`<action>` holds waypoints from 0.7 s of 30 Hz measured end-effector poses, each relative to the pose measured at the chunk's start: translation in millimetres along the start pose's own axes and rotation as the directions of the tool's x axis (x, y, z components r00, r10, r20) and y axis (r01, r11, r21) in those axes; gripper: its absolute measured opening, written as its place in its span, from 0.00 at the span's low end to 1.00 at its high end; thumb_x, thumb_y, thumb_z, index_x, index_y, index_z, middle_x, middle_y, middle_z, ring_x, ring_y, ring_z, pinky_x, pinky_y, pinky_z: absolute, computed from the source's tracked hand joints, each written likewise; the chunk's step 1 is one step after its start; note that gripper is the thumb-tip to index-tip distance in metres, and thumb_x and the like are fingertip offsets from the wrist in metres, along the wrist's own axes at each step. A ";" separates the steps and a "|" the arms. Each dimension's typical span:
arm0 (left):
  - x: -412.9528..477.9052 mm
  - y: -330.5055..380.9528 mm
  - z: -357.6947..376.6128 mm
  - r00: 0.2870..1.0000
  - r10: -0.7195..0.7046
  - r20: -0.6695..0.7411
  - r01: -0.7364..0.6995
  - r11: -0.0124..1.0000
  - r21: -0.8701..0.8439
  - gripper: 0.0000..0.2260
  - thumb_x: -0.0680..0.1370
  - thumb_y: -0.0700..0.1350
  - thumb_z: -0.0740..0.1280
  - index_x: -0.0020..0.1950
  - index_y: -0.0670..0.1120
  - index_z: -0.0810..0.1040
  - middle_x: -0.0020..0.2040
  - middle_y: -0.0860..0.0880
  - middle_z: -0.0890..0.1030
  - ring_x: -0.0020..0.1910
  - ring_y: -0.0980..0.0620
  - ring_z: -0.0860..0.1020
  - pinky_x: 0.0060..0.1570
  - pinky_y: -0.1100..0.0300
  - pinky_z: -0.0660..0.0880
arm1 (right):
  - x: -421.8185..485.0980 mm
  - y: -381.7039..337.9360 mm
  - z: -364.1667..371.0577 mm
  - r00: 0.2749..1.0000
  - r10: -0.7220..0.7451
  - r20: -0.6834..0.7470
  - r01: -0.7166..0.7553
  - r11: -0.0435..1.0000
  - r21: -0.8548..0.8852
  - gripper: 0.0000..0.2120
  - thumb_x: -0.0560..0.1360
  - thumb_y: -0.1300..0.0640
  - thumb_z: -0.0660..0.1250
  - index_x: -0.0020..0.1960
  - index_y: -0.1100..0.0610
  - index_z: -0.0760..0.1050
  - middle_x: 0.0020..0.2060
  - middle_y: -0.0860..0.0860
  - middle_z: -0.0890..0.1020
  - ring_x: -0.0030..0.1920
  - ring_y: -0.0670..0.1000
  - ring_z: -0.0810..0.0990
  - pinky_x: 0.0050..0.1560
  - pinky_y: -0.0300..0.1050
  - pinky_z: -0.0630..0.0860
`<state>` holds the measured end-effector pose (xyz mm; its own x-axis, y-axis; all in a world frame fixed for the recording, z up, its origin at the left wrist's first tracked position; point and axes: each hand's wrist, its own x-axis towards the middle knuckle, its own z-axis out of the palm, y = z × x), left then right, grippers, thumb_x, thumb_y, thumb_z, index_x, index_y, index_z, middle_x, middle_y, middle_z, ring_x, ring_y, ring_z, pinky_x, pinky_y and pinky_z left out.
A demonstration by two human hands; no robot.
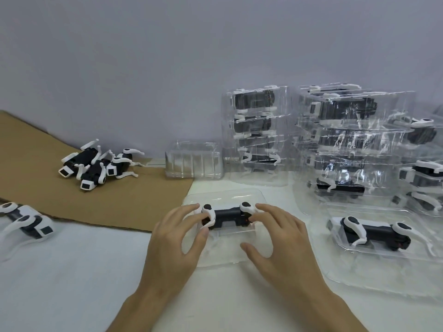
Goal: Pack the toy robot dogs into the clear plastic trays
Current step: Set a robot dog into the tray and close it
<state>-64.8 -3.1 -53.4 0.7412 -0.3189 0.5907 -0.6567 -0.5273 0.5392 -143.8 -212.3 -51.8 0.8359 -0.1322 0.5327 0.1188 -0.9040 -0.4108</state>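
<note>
1. While it lies in the tray (225, 257) mid-bench (72, 271), the dog (226, 215) runs left-right along the near edge; its head end is hidden.
2. Fingers (189, 210) and thumb of the left hand (172, 238) pinch its left end; the right hand (282, 238) touches its right end with spread fingers, thumb apart.
3. Three loose dogs (92, 168) lie on the cardboard (134, 207), a fourth dog (26, 220) at the bench's left edge.

Open tabletop (72, 279) near-left: I read that as the free lane in. Right is crowded: filled tray (383, 267) just beside the working tray (225, 196), stacks of packed trays (354, 144) behind. Empty tray stack (194, 161) stands dead ahead. Loose dogs (93, 166) are heaped on cardboard (28, 144) far-left.
</note>
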 end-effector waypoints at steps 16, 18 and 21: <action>0.3 -3.2 -1.0 0.996 0.034 0.083 -0.039 0.997 0.060 0.14 0.79 0.58 0.59 0.54 0.55 0.82 0.64 0.62 0.76 0.70 0.63 0.67 0.66 0.72 0.56 | -1.2 0.5 3.8 0.998 0.058 -0.028 -0.058 0.998 0.007 0.14 0.74 0.46 0.63 0.58 0.46 0.77 0.61 0.39 0.76 0.67 0.45 0.69 0.62 0.38 0.57; 1.5 -2.8 -3.5 0.994 0.061 0.091 -0.068 0.995 0.067 0.15 0.78 0.58 0.61 0.60 0.55 0.79 0.65 0.63 0.75 0.70 0.62 0.67 0.66 0.71 0.56 | -0.4 -1.0 2.3 0.998 0.060 -0.026 -0.059 0.998 0.019 0.19 0.73 0.45 0.62 0.63 0.46 0.74 0.65 0.39 0.74 0.69 0.44 0.68 0.64 0.37 0.57; 3.1 -1.3 -5.3 0.992 0.067 0.105 -0.074 0.995 0.068 0.20 0.78 0.58 0.61 0.68 0.56 0.75 0.69 0.62 0.73 0.73 0.60 0.66 0.69 0.65 0.58 | 0.4 -2.4 2.2 0.999 0.045 0.014 -0.045 0.999 0.012 0.29 0.72 0.45 0.65 0.73 0.44 0.67 0.73 0.37 0.66 0.75 0.41 0.60 0.70 0.35 0.51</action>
<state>-62.4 0.8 -49.1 0.7062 -0.4344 0.5590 -0.6988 -0.5547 0.4517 -142.5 -209.3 -52.3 0.8479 -0.1668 0.5032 0.0872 -0.8924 -0.4428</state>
